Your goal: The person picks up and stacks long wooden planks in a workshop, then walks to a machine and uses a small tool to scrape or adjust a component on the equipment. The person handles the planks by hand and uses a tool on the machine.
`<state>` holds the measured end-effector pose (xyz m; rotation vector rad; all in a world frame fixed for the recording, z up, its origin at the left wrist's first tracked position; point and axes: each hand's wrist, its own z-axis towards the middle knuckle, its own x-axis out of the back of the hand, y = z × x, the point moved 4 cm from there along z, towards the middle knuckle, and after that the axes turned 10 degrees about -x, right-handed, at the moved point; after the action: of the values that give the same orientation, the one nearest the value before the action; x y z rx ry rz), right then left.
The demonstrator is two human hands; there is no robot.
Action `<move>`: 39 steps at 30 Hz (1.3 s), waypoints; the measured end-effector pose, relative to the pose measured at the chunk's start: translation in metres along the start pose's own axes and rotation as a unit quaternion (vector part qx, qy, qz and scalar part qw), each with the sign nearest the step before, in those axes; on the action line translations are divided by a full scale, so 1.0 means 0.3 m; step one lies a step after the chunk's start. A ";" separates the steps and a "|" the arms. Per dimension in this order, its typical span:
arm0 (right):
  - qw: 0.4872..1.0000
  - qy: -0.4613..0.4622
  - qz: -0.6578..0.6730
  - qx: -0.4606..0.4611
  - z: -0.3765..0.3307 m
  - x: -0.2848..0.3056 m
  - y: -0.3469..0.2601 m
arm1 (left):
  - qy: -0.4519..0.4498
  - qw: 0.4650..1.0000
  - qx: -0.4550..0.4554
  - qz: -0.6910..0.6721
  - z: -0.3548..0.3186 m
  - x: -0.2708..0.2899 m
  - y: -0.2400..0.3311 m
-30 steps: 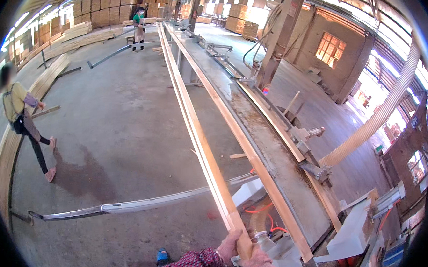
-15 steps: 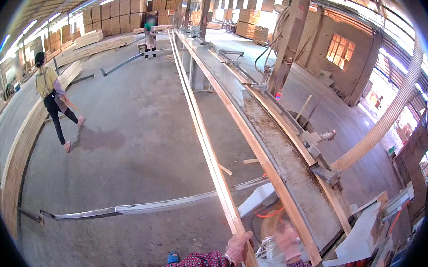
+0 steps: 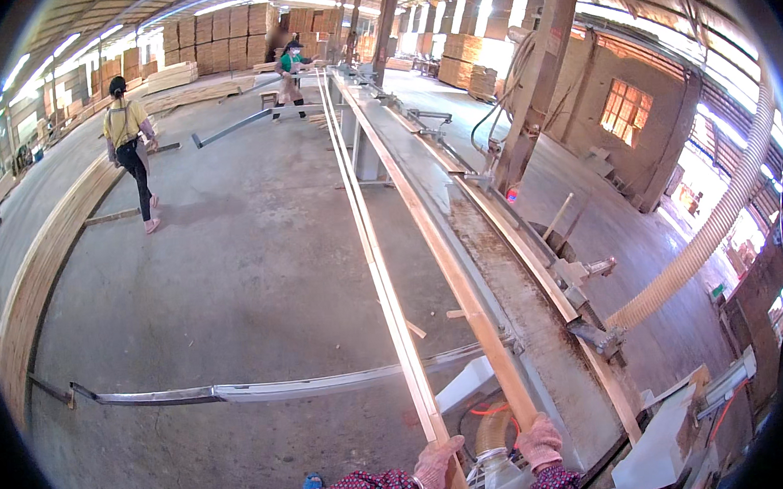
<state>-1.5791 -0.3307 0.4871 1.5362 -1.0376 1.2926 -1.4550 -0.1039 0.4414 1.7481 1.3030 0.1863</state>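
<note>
My left hand (image 3: 437, 468), in a pinkish work glove, is closed around the near end of a long pale wooden strip (image 3: 385, 289). This strip runs far ahead, left of the machine bench. My right hand (image 3: 540, 442), gloved alike, grips the near end of a second long, redder wooden strip (image 3: 465, 298). That one lies along the left edge of the long metal bench (image 3: 549, 369). Both strips stretch away side by side with a gap between them. Further right on the bench lies another wooden strip (image 3: 534, 268) along a metal fence.
A corrugated hose (image 3: 701, 246) slopes down to the machine at right. A metal rail (image 3: 284, 388) crosses the floor. Stacked long boards (image 3: 43, 272) lie at left, where a person (image 3: 128, 143) walks. Another person (image 3: 291, 77) stands at the bench's far end. A post (image 3: 538, 86) rises at right.
My right hand, blurred before, now holds the near end of the redder strip, which has shifted left off the bench edge. The walking person has moved farther away and right.
</note>
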 end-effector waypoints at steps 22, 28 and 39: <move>0.998 -0.019 0.057 -0.014 -0.164 -0.011 -0.094 | -0.022 0.994 -0.090 -0.062 -0.032 -0.024 0.016; 0.996 -0.039 0.082 -0.023 -0.178 0.033 -0.108 | -0.046 0.991 -0.061 -0.107 -0.024 -0.027 0.004; 0.996 -0.027 0.086 -0.024 -0.178 0.035 -0.089 | -0.055 0.994 -0.077 -0.056 -0.029 -0.056 0.038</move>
<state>-1.5676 -0.2728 0.5004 1.4789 -1.2490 1.3378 -1.4596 -0.1131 0.4609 1.5299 1.2683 0.1219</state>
